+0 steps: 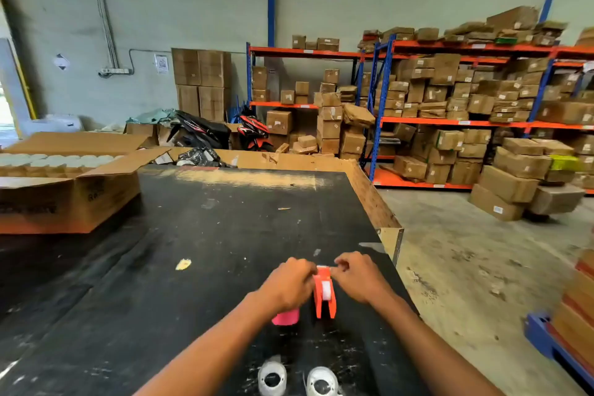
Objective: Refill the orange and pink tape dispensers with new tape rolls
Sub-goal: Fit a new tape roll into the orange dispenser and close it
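Observation:
The orange tape dispenser (325,297) stands on the black table (199,235) with a clear tape roll (326,289) seated inside it. My left hand (291,283) presses against its left side with closed fingers. My right hand (358,276) pinches the tape end at the dispenser's front tip. The pink tape dispenser (285,318) lies just left of the orange one, mostly hidden under my left wrist. Two white empty tape cores (272,378) (322,382) lie at the near table edge.
An open cardboard box (64,193) filled with tape rolls sits on the table at the far left. A yellowish scrap (183,264) lies mid-table. The table's right edge drops to a concrete floor (466,267). Shelves of boxes (450,106) stand beyond.

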Action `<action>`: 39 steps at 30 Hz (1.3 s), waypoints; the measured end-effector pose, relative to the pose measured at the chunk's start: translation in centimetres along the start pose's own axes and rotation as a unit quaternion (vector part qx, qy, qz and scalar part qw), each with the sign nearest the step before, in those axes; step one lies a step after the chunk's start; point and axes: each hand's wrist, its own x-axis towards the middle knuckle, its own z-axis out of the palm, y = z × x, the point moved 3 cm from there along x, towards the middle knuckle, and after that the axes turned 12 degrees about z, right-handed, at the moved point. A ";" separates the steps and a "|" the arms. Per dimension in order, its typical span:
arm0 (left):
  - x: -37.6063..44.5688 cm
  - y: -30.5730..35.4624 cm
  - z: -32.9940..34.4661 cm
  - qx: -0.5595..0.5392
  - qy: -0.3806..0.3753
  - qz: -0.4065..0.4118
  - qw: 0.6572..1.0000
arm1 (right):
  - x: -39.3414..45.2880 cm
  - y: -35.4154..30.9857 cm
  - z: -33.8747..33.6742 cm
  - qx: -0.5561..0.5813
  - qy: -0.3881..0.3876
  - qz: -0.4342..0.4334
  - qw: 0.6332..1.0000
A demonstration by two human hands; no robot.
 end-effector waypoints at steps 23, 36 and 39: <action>-3.2 0.1 -1.2 -0.428 0.224 -0.134 0.865 | -4.8 -2.2 1.4 0.281 0.013 -0.115 0.953; -6.8 -4.7 -3.1 -0.469 0.239 -0.233 0.818 | -3.7 0.4 2.1 0.088 0.009 0.002 0.996; -7.3 -4.4 -2.6 -0.523 0.194 -0.243 0.793 | -3.8 2.1 4.0 -0.116 0.041 0.027 0.992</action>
